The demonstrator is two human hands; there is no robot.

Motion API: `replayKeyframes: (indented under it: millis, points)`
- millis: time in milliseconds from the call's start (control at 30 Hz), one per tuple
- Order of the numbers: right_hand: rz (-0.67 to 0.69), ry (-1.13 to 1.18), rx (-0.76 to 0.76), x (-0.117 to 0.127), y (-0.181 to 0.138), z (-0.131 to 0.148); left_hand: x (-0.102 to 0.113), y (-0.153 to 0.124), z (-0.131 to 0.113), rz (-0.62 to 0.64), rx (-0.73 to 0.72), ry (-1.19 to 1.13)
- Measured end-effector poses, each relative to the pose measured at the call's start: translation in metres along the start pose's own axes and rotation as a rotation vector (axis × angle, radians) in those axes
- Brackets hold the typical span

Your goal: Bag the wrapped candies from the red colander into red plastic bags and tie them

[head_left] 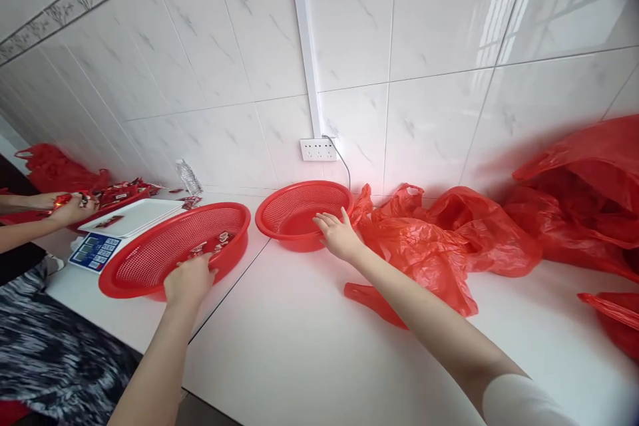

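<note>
My left hand grips the near rim of a red plastic basket at the left, its fingers curled over the edge and partly hidden. This basket is tilted, and a few small wrapped pieces lie inside it at the right. My right hand is open, fingers stretched out over the near right rim of a second, round red basket. Whether its palm touches that rim I cannot tell. No contents show in the second basket.
Crumpled red plastic bags lie right of my right hand. At the left, a digital scale stands beside a co-worker's hands, which hold small shiny wrapped pieces. A socket strip with a cable is on the tiled wall.
</note>
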State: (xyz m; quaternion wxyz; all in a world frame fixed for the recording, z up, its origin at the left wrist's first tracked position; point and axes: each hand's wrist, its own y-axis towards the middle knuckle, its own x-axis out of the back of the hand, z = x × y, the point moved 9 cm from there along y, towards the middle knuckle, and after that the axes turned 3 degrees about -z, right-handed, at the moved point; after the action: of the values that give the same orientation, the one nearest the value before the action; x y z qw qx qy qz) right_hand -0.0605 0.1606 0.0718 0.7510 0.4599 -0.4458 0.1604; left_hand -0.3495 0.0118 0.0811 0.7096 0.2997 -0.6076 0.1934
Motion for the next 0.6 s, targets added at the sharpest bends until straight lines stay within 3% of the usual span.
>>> replayKeyframes:
  millis: [100,167,267,367,467,600]
  points:
    - [0.027,0.011,0.024,-0.02,0.018,0.0,-0.002,-0.03,0.016,-0.037,-0.05,0.026]
    - [0.026,0.029,0.062,-0.018,0.023,0.004,0.0,-0.051,0.028,-0.11,-0.112,0.044]
    - [-0.036,0.058,0.098,0.009,0.023,0.014,-0.004,-0.075,0.044,-0.185,-0.237,0.033]
    - [-0.115,0.077,0.113,0.052,0.02,0.033,-0.008,-0.083,0.048,-0.213,-0.321,-0.024]
    - [-0.242,0.085,0.209,0.103,0.014,0.069,-0.004,-0.078,0.023,-0.22,-0.408,-0.108]
    - [-0.343,0.092,0.397,0.145,0.006,0.129,0.018,-0.074,-0.049,-0.227,-0.622,-0.331]
